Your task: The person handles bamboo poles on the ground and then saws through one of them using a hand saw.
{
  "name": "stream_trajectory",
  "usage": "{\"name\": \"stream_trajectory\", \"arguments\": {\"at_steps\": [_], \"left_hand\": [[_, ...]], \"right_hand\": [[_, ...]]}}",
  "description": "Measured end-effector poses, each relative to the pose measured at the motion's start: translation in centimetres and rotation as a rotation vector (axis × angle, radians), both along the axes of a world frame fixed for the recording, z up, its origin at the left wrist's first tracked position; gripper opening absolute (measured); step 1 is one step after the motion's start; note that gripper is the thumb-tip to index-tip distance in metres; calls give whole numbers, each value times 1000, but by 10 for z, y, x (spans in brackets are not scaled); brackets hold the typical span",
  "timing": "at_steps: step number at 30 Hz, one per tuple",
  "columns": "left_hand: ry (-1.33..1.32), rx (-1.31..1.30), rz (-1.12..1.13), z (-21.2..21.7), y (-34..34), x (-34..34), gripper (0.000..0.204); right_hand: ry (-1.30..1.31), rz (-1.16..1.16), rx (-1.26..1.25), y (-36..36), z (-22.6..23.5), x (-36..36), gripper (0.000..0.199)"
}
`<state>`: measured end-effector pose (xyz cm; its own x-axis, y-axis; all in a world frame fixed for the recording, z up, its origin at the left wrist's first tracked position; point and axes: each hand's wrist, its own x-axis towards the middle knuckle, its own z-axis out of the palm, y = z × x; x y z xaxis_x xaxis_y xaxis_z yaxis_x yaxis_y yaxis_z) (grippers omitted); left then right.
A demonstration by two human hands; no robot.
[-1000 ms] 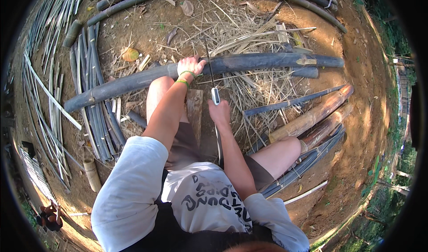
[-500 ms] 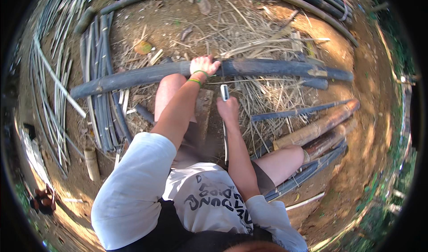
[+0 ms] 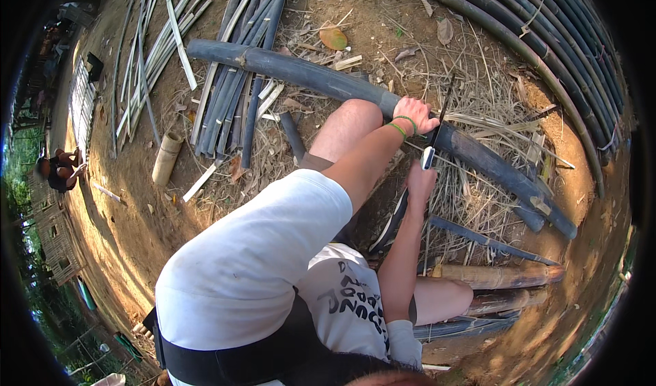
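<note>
A long dark bamboo pole (image 3: pixel 307 73) lies slanting across in front of me, from upper left to lower right. My left hand (image 3: pixel 414 115) clasps the pole from above, thumb toward the saw; green and yellow bands circle the wrist. Just right of it, a saw's narrow dark blade (image 3: pixel 446 100) crosses the pole, its tip beyond the far side. My right hand (image 3: pixel 421 180) is closed around the saw's handle, whose pale end (image 3: pixel 428 157) sticks out above the fist on the near side. My bare knee (image 3: pixel 355 118) is against the pole beside my left hand.
Bundled dark bamboo strips (image 3: pixel 232 106) lie under the pole's left end. Dry shavings (image 3: pixel 465 195) cover the ground around the cut. Long poles (image 3: pixel 540 51) are stacked at upper right, and brown bamboo lengths (image 3: pixel 499 275) lie at lower right. A person (image 3: pixel 60 171) crouches far left.
My view has turned leftward, so the pole now appears slanted. The saw has slid away from me, its handle closer to the pole and more blade beyond it. My left hand keeps its hold.
</note>
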<state>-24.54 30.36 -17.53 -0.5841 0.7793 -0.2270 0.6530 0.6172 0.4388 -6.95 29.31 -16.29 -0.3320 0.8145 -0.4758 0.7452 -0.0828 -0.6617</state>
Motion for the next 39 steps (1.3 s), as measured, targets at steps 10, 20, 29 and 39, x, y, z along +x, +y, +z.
{"name": "stream_trajectory", "arguments": {"at_steps": [10, 20, 29, 39], "left_hand": [[52, -26, -13, -4, 6, -2, 51], [71, -51, -6, -13, 2, -6, 48], [12, -61, -98, -1, 13, -8, 56], [62, -249, -412, 17, -9, -28, 95]], "right_hand": [[-91, 19, 86, 7, -5, -3, 37], [-160, -19, 10, -11, 27, -4, 38], [317, -124, 130, 32, -12, 4, 38], [134, -160, 119, -54, 51, 52, 50]]}}
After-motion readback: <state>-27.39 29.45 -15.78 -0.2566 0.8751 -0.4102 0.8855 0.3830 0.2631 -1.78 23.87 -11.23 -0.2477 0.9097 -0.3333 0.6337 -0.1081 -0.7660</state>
